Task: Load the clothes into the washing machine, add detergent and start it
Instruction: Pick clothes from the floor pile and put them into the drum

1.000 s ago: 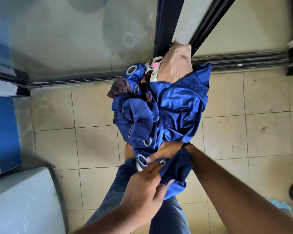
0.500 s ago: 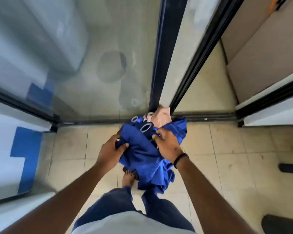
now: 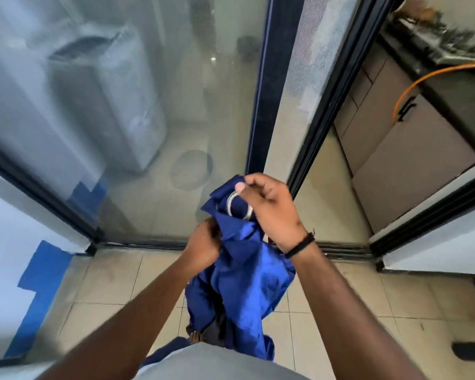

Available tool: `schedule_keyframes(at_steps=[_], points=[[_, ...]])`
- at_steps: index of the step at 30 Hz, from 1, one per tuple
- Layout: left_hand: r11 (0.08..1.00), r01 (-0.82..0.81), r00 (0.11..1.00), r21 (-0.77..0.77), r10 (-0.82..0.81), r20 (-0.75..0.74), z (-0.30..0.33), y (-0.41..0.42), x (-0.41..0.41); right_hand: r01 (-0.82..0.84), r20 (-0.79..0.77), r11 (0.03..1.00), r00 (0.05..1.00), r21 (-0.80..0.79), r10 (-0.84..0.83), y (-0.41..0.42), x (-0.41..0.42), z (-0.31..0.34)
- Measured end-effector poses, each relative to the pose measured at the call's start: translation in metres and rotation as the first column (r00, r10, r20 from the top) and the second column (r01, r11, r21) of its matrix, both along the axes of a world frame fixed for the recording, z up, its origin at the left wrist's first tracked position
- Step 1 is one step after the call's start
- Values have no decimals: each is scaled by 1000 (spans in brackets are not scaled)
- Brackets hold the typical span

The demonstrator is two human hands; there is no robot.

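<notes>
Your right hand [image 3: 269, 207] pinches the top of the blue cloth [image 3: 247, 281] — fingers curled tight on it. Your left hand [image 3: 203, 245] grips its middle — it hangs above the floor [image 3: 99, 286].

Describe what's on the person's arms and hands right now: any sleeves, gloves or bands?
Both forearms are bare, with no sleeves in view. The hands are bare too, no gloves. The right hand has a thin black band round its wrist; the left hand shows nothing on its wrist. No rings or watch show.
</notes>
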State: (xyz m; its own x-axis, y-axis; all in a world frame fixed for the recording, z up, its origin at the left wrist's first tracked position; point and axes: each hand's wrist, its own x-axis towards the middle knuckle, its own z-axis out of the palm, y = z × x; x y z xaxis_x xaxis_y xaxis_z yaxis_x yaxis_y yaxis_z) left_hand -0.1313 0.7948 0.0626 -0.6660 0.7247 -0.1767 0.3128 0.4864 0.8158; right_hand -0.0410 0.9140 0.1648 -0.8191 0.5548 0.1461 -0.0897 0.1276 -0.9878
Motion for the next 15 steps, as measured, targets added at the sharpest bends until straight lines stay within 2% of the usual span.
schedule_keyframes(at_steps=[1, 3, 6, 7, 9, 11, 13, 15], points=[[1000, 11, 999, -15, -11, -30, 7, 4, 3, 61, -28, 996, 998, -65, -62, 2, 6, -9], [993, -110, 994, 33, 111, -21, 18, 12, 9, 178, -23, 974, 983, -138, -183, 1, 21, -37], [939, -273, 962, 211, 264, 68, 37, 19, 18, 280, -6, 956, 959, -88, -282, -16, 53, -96], [928, -266, 964, 260, 254, 82, 48, 20, 22, 264, 43, 963, 964, -45, -263, -22, 65, -120], [912, -251, 967, 324, 222, 125, 67, 23, 27, 251, 293, 965, 920, 74, -262, -35, 84, -170], [886, -245, 968, 394, 199, 154, 85, 22, 29, 195, 555, 956, 781, 221, -287, -40, 101, -207], [862, -230, 973, 452, 196, 122, 100, 14, 28, 155, 675, 949, 672, 273, -304, -39, 112, -226], [835, -237, 971, 497, 219, 94, 107, 2, 19, 139, 714, 946, 626, 294, -314, -35, 113, -222]])
